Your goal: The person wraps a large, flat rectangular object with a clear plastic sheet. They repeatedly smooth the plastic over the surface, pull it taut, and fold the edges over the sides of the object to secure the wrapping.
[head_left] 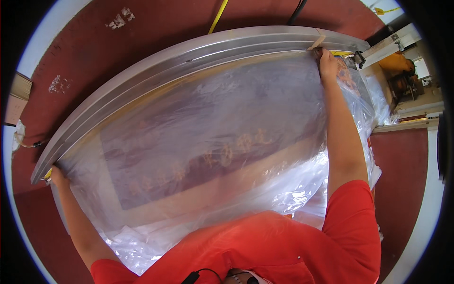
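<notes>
A metal frame [156, 71] bounds the far edge of the plastic sheet [213, 142], with bare red floor [118, 38] beyond. The sheet spans both hands: left hand [56, 176] grips its left corner, right hand [327, 64] its far right corner, fingers closed on it.

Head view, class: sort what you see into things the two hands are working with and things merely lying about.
In hand:
left hand at the sheet's left corner
right hand at its far right corner
clear plastic sheet
metal frame
dark red panel under the sheet

Lying about:
yellow cable
black cable
red floor
</notes>
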`<state>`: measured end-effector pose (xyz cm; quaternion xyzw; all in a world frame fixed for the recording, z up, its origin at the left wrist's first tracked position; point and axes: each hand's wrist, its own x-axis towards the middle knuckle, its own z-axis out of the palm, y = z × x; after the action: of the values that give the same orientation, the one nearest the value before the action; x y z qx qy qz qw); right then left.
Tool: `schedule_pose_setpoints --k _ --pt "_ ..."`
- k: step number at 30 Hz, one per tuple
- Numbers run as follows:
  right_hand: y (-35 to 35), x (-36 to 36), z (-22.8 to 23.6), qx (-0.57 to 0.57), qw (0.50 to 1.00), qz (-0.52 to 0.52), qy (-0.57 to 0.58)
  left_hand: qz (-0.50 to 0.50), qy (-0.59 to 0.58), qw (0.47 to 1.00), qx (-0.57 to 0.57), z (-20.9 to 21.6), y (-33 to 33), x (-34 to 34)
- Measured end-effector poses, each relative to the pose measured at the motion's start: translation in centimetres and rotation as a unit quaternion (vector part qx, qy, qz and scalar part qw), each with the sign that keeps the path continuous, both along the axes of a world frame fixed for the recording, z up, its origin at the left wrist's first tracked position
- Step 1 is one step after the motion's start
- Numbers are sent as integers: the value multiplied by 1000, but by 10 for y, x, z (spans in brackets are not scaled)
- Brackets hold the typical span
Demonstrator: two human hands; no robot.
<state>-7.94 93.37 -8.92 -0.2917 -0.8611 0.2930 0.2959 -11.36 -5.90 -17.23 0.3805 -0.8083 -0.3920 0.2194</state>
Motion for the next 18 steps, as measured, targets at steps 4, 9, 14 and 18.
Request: schedule_pose_setpoints --k 4,9,14,18 --pt "-11 5 21 -221 965 133 -39 -84 28 951 298 36 6 16" --pt "-54 33 60 -150 951 237 -129 -120 84 954 261 74 42 24" --pt "-123 55 56 -297 883 350 -98 -189 -197 851 -448 102 -59 114" --pt "-142 71 41 -340 860 374 -74 -91 -485 711 -502 111 32 127"
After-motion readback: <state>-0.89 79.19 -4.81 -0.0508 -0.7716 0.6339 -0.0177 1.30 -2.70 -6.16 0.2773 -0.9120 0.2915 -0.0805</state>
